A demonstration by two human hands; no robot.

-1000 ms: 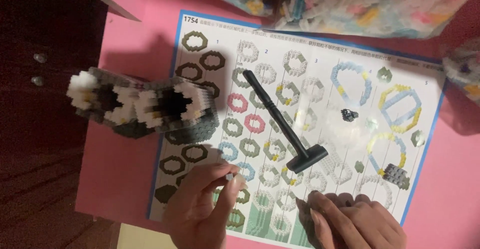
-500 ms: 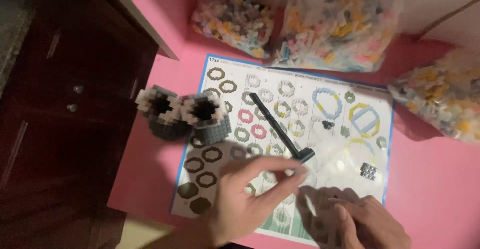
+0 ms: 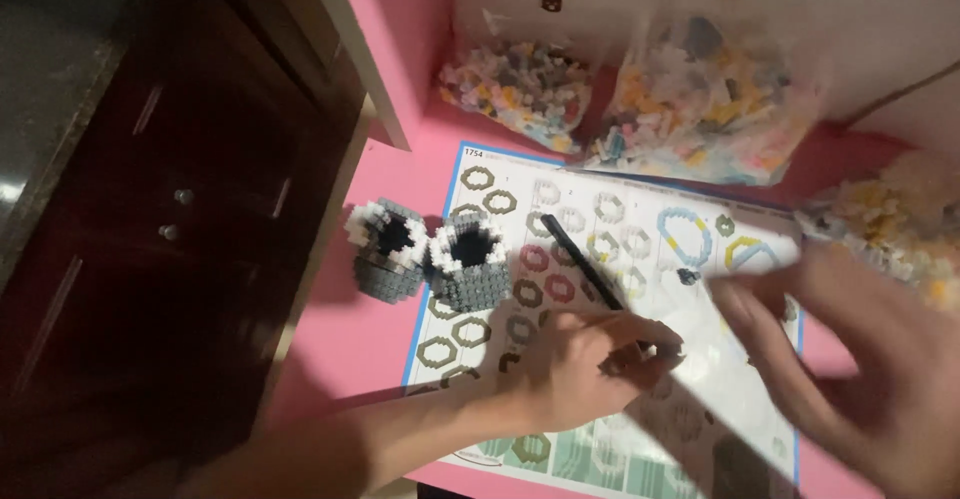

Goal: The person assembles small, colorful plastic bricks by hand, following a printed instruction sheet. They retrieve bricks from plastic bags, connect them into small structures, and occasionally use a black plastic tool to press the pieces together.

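Note:
My left hand (image 3: 585, 369) lies on the printed instruction sheet (image 3: 640, 214), fingers curled over the lower end of a black tool (image 3: 580, 249). The tool's thin handle sticks out toward the upper left, and its head is hidden under the fingers, so I cannot tell whether they grip it. My right hand (image 3: 860, 359) is blurred above the sheet's right side, fingers spread, with nothing visible in it. A grey-and-white small-brick model (image 3: 430, 254) with two dark hollow openings stands at the sheet's left edge, apart from both hands.
The pink table (image 3: 350, 344) ends at its left edge beside a dark wooden cabinet (image 3: 170, 209). Clear bags of mixed small bricks (image 3: 515, 94) (image 3: 700, 109) lean against the back wall, and another bag (image 3: 900, 219) sits at the right.
The view has tilted up and back, showing the wall and bags. My left hand slid right over the tool's head. My right hand lifted off the sheet and opened, moving fast.

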